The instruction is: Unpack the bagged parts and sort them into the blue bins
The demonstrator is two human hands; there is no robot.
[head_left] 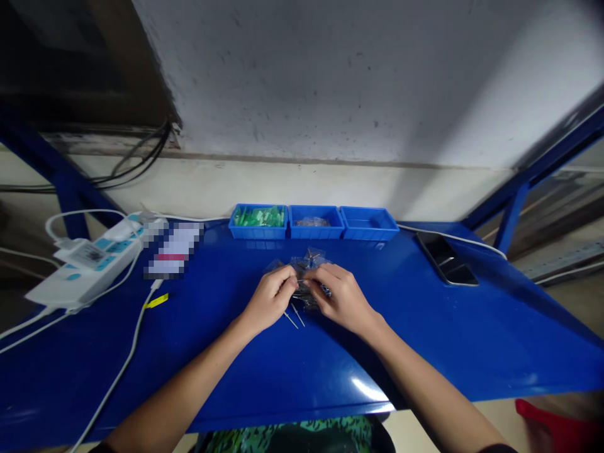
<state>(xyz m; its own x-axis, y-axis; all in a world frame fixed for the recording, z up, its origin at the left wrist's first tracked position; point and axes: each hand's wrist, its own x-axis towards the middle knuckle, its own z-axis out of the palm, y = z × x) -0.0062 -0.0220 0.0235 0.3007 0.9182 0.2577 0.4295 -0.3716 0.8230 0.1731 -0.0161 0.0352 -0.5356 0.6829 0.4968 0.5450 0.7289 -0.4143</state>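
Near the middle of the blue table (pixel 226 352), my left hand (pixel 274 294) and my right hand (pixel 338 294) nearly meet. The fingers of both are pinched together around something small and thin between them, too small to name. Beneath and behind the fingertips lies a pile of clear plastic bags (pixel 311 257) with small dark metal parts, partly covered by my hands. Two thin metal pins (pixel 298 314) lie just below my fingers, on the table.
Three blue bins stand along the wall: one with green packets (pixel 259 217), one with clear packets (pixel 312 222), and a right bin (pixel 369 220). A white power strip (pixel 85 264), cables and a pixelated phone-like object are left; a black phone (pixel 446 259) is right.
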